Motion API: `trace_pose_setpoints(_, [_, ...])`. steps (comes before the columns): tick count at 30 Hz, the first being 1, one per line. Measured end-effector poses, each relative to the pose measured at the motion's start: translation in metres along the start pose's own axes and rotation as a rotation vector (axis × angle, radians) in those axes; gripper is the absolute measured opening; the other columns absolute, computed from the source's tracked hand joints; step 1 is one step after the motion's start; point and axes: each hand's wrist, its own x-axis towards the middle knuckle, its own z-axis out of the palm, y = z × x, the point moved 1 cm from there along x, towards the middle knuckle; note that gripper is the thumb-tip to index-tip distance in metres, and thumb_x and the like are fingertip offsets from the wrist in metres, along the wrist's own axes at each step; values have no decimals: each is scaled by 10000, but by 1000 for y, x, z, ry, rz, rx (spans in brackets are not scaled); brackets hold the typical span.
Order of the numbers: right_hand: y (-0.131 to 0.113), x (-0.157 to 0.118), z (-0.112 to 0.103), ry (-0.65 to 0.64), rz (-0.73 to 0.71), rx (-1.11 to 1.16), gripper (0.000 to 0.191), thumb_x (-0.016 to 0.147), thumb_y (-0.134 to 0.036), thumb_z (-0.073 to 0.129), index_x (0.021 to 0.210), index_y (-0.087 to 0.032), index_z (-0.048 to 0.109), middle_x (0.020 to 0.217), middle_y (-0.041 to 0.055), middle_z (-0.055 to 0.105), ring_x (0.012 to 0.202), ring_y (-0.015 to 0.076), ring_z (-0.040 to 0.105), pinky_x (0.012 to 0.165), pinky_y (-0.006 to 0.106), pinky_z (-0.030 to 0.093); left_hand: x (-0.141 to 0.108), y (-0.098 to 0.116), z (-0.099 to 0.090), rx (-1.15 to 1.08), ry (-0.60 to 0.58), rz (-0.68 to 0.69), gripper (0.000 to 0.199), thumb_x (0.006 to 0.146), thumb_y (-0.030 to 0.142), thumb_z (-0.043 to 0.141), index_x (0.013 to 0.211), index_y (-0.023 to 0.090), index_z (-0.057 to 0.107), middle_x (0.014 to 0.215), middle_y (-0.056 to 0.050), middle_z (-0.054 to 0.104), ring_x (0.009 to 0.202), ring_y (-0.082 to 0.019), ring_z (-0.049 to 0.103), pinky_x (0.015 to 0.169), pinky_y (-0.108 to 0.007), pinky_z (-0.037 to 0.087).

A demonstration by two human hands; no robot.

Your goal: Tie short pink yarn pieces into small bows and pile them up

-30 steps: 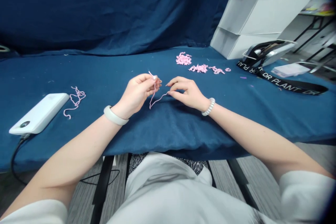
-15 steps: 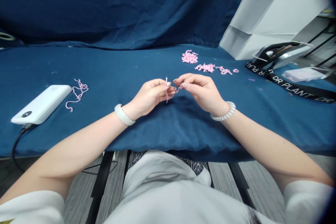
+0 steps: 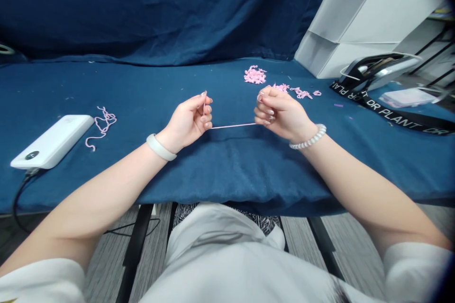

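A length of thin pink yarn (image 3: 232, 126) runs almost straight between my hands, pulled taut above the blue cloth. My left hand (image 3: 188, 120) pinches it between thumb and fingers, and a short end sticks up past the fingertips. My right hand (image 3: 279, 113) holds the other stretch in its closed fingers, which hide the yarn's far end. Just beyond my right hand lie small clumps of cut pink yarn (image 3: 302, 93), and a larger pile of pink pieces (image 3: 255, 75) sits behind them.
A loose pink yarn strand (image 3: 103, 125) lies beside a white power bank (image 3: 53, 141) with a black cable, at the left. A black "DR PLANT" strap (image 3: 391, 114), a metallic pouch (image 3: 377, 68) and white shelving (image 3: 369, 14) stand at the right, on or behind the blue-covered table (image 3: 231, 170).
My hands have moved apart from nearly touching, and the right hand has risen a little. The pink yarn, slack and looped before, now stretches straight between them.
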Motion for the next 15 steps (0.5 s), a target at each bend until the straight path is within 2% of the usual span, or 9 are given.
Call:
trace_pose_setpoints(4, [3,7,-16,15,-18,-280,188,719,-252,683,698,-159,521,458,-60,376,420,50,290,440,214,228,6,-4,-5,213,-13,74,154,854,213,538,732,119,529,557,43,433,426,-40,395,434,-180,370])
trace_pose_setpoints(8, [6,9,-19,22,-69,-686,183,770,-290,645,714,-137,561,533,-23,485,467,69,397,462,230,294,9,-10,-7,426,-43,86,151,845,228,566,746,116,547,584,22,505,436,-41,412,472,-193,419])
trace_pose_setpoints(12, [7,6,-14,-53,-155,-1123,194,822,-287,610,702,-134,609,604,3,583,560,92,491,565,244,363,9,-15,-7,717,-53,65,186,842,244,580,716,112,542,679,-35,615,472,-47,482,506,-193,449])
trace_pose_setpoints(15, [8,3,-8,-162,-269,-1344,159,850,-229,589,727,-137,628,658,4,627,614,99,542,638,241,387,6,-17,-6,1036,-184,-21,212,852,284,570,728,113,585,617,-33,614,522,-89,561,573,-219,478])
